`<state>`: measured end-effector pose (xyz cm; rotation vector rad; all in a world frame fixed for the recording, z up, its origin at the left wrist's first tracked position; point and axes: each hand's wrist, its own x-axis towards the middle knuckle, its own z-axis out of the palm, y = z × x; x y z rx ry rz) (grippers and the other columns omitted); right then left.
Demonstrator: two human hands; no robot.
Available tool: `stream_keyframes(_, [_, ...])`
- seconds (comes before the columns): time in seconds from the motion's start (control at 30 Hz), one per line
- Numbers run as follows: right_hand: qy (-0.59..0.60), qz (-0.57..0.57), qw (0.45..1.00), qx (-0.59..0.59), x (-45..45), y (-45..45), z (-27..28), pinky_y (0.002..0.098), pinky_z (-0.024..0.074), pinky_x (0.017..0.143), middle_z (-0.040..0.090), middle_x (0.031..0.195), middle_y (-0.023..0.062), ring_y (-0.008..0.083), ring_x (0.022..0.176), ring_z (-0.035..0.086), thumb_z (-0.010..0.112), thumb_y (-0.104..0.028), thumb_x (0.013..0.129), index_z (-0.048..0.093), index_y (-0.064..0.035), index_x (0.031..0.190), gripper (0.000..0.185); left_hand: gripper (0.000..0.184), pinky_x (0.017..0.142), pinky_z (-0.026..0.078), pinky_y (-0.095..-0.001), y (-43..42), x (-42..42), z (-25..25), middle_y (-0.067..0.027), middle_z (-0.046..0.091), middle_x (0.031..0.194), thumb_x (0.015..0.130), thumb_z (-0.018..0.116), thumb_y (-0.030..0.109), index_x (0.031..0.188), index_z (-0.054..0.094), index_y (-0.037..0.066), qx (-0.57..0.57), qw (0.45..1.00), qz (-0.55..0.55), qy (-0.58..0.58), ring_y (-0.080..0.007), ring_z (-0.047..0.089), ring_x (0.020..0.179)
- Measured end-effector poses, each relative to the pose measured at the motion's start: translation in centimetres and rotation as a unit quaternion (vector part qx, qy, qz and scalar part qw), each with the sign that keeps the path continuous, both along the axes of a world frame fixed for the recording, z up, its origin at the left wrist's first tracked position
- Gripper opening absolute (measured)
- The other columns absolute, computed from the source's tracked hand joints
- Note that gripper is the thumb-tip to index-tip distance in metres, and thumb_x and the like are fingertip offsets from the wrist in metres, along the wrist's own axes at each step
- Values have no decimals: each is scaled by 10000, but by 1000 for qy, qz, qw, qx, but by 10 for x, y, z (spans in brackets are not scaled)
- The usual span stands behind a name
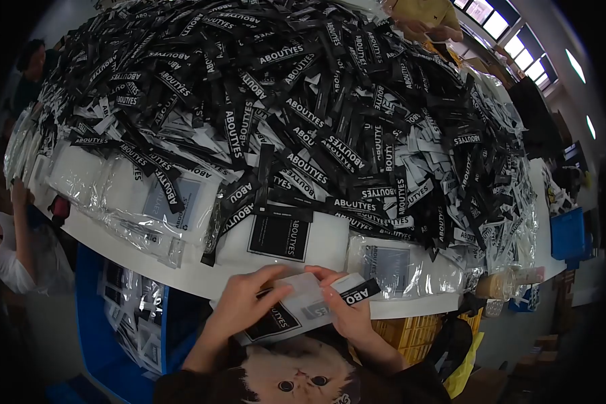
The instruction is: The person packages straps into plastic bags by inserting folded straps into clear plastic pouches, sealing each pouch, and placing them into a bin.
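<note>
One heaped white table (188,277), windows beyond (497,25)

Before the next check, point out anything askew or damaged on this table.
The black strips look disorderly: they lie heaped at all angles, and one stretches across the white pack at the front edge. I see no clear spill or damage.

I'm reading ABOUTYES on black strips (281,54) across the table (188,275) and a black card (277,238) near its edge. Beside that edge, I'm holding a packet (277,321) showing OUTYES and a strip (360,293) showing ABO.
</note>
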<state>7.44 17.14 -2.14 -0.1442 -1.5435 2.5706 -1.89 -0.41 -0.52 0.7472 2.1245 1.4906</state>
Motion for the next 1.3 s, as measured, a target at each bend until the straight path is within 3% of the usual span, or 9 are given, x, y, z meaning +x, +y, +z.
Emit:
stream_keyframes(0.07, [37,-27,999,8,-6,-3,15,352,395,937,505,1218,204,264,1114,509,534,47,821,469,28,1140,327,164,502,437,-264,-5,-9,1,-124,587,617,836,600,152,815,636,-7,7,999,-21,-40,-190,553,499])
stream_keyframes(0.2, [48,-210,887,408,-6,19,22,265,492,742,661,916,146,184,827,647,559,26,816,549,53,1074,259,165,511,434,-255,-8,-9,2,-125,602,656,838,603,156,854,635,-5,-9,999,-29,-37,-180,538,510])
stream_keyframes(0.27, [-67,25,888,454,-2,18,33,248,471,627,659,799,92,110,684,608,538,-53,866,587,42,1011,180,160,513,432,-253,-6,-5,-2,-127,595,652,841,600,152,859,636,-3,33,998,27,-36,-178,538,512])
stream_keyframes(0.5, [-106,367,899,213,-5,45,-8,219,369,515,564,618,4,50,565,432,577,-168,863,614,27,941,214,140,505,430,-271,-8,-1,1,-122,593,651,838,598,142,893,640,20,-3,998,-63,17,-220,545,512])
stream_keyframes(0.63, [-169,368,900,159,-14,33,-8,221,374,520,579,620,6,44,573,439,634,-150,794,631,35,840,191,122,504,424,-242,-5,5,1,-107,608,632,811,630,97,837,639,-21,-7,994,-105,-43,-140,565,536])
stream_keyframes(0.73, [-173,365,860,312,-17,28,-6,224,397,536,603,642,2,37,590,464,657,-130,740,657,29,815,176,121,505,416,-229,-5,-3,11,-89,598,613,789,658,100,803,631,-17,-47,983,-159,-80,-118,553,539])
stream_keyframes(0.97, [-182,109,977,-35,-4,14,4,217,415,597,627,801,20,60,676,522,616,-159,850,627,14,985,219,214,497,394,-212,-16,-10,0,-10,570,595,784,680,141,694,574,-21,70,982,-2,-173,-35,484,576])
stream_keyframes(1.03, [-98,151,958,225,-4,2,16,208,403,571,624,779,22,64,654,520,610,-117,847,630,24,962,183,188,509,400,-209,-14,-9,3,-6,583,619,791,675,135,724,600,-24,50,987,5,-151,-38,493,588])
stream_keyframes(1.3, [-34,143,961,235,-22,-13,23,235,384,519,590,641,58,64,599,478,598,-112,852,641,30,862,148,174,508,370,-211,-18,2,6,10,565,647,869,588,151,893,646,-11,118,985,14,-124,-41,447,583])
